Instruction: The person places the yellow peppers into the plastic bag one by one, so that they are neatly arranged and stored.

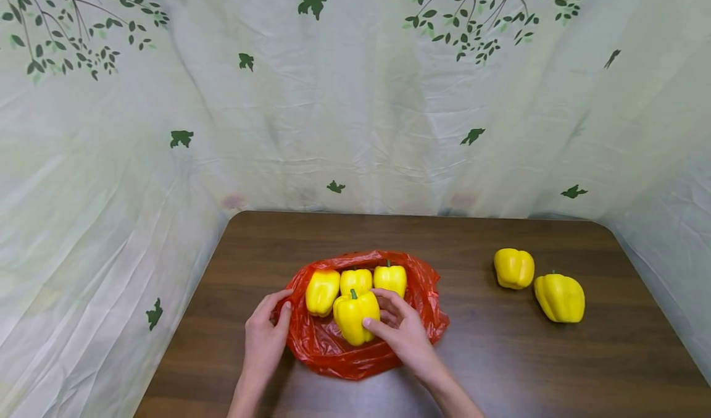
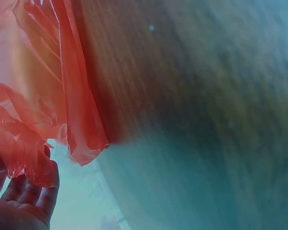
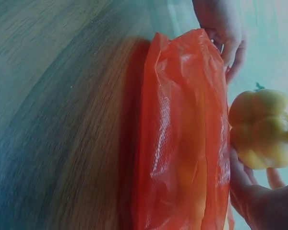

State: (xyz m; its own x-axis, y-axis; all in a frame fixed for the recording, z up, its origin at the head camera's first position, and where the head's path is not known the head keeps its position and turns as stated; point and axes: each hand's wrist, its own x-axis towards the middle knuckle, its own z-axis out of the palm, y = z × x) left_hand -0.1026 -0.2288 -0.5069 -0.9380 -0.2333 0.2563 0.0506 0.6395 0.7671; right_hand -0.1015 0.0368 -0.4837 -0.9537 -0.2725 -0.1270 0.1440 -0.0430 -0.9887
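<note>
My right hand (image 1: 408,338) grips a yellow bell pepper (image 1: 351,320), stem up, over the opening of a red plastic bag (image 1: 355,366). In the right wrist view this pepper (image 3: 264,122) is above the bag's rim, between the fingers and thumb. My left hand (image 1: 263,334) pinches the bag's left rim; the left wrist view shows its fingers (image 2: 47,194) on the red plastic. Three more yellow bell peppers lie inside the bag: a left one (image 1: 322,293), a middle one (image 1: 355,280) and a right one (image 1: 390,278).
Two more yellow peppers sit on the brown wooden table (image 1: 472,368) at the right, one (image 1: 513,268) behind the other (image 1: 560,298). A pale curtain (image 1: 366,109) with leaf prints hangs behind the table and along its sides.
</note>
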